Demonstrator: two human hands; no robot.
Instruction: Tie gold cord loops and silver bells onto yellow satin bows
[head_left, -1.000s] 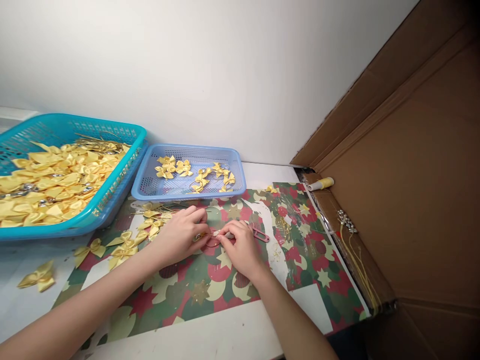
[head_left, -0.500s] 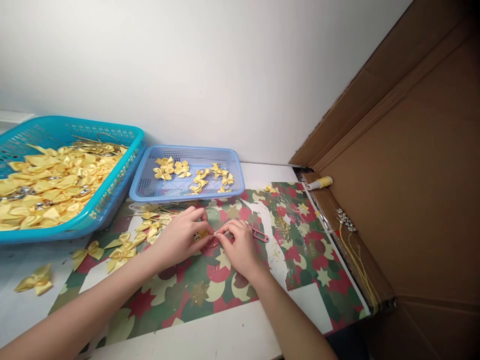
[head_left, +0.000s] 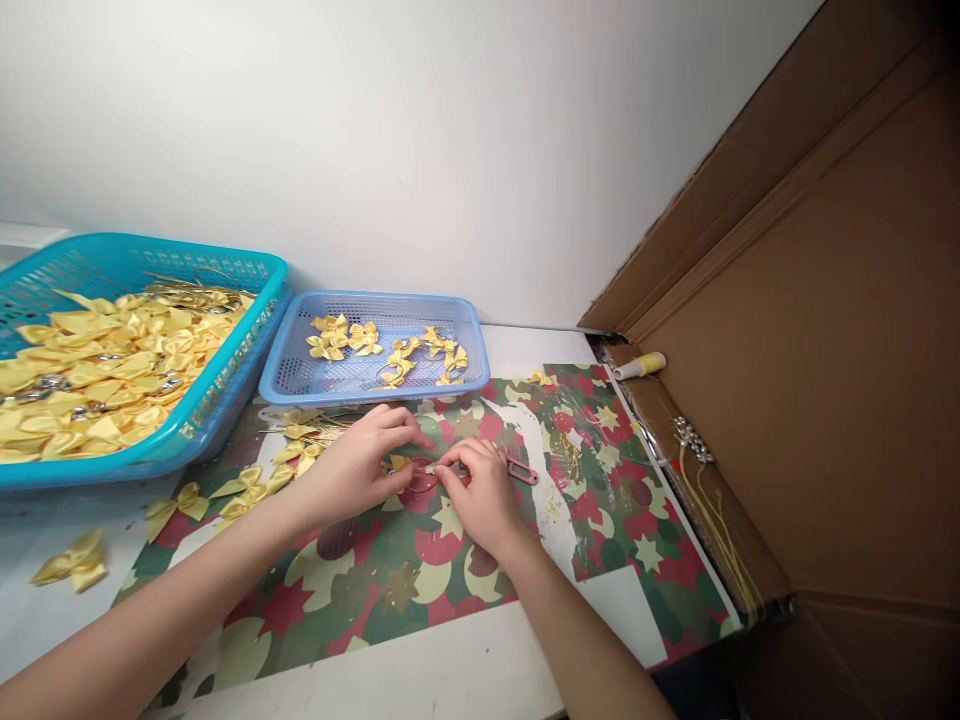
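Note:
My right hand (head_left: 480, 490) is closed in a pinch on a thin cord loop (head_left: 422, 488), just above the patterned sheet. My left hand (head_left: 375, 455) is beside the loop on its left, thumb and fingers apart, with nothing visibly gripped. Part of a yellow bow shows behind the left fingers. A pink handle with a slot (head_left: 523, 472) sticks out past the right hand; its other end is hidden, and whether the hand touches it I cannot tell. Several yellow satin bows (head_left: 247, 490) and gold cords lie left of my left hand.
A turquoise basket (head_left: 169, 445) heaped with yellow bows stands at the left. Beside it is a blue basket (head_left: 375, 392) with several bows. Cardboard (head_left: 787, 350) walls the right side, where a thread cone (head_left: 640, 366) and silver beads (head_left: 691, 440) lie.
My left fingers have let go of the cord and spread apart, the hand drawing slightly up and left. My right hand stays almost in place, still pinching.

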